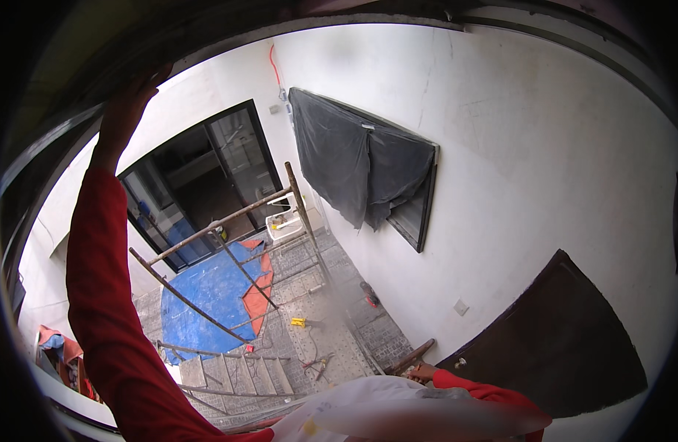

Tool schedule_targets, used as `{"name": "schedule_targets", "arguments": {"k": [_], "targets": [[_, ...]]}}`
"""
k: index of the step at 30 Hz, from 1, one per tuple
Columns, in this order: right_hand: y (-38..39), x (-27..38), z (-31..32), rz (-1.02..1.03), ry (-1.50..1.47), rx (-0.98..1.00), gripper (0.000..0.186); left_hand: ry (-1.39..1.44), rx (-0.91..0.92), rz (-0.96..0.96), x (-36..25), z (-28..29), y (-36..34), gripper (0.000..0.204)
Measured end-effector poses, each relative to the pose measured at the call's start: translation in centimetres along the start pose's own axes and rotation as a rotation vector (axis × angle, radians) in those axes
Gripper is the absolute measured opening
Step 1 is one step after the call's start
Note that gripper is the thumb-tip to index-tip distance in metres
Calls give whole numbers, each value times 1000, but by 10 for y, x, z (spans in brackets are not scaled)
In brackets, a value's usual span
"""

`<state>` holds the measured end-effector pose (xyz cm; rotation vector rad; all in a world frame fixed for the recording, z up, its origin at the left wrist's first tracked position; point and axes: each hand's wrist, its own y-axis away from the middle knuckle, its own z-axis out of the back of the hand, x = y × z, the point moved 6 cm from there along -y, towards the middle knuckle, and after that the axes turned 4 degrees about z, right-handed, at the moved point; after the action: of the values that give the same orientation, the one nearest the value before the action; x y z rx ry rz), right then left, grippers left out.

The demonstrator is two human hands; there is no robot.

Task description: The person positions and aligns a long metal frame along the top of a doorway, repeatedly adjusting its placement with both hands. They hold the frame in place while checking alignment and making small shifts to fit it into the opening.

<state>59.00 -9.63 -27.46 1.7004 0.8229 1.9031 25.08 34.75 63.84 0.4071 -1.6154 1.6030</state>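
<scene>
My left hand (138, 94) is raised high at the upper left, its fingers stretched up against the dark frame (228, 43) overhead. Shadow there hides part of the fingers. Low on the right, my right hand (423, 373) is closed beside the end of a rusty scaffold tube (411, 356). What its fingers hold, if anything, I cannot make out. Below me stands a scaffold frame of brown tubes (219, 225), with a perforated metal platform (320, 346) in front of it. On the platform lie a yellow tool (300, 323) and pliers (322, 366).
A blue tarp (206, 298) with orange edges covers part of the tiled floor. Sliding glass doors (239, 166) stand at the back. Black sheeting (339, 158) hangs over a window on the white wall (501, 147). A dark brown door (567, 346) is at right; a red-and-black tool (370, 295) lies near the wall.
</scene>
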Motion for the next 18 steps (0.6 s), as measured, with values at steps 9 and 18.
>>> {"name": "schedule_targets", "arguments": {"k": [9,18], "targets": [[-9,12,5,19,-77,-64,40,177,-21,65,1,4,-9,56],[35,256,5,522,-133,-49,32,12,33,182,3,2,-5,41]]}}
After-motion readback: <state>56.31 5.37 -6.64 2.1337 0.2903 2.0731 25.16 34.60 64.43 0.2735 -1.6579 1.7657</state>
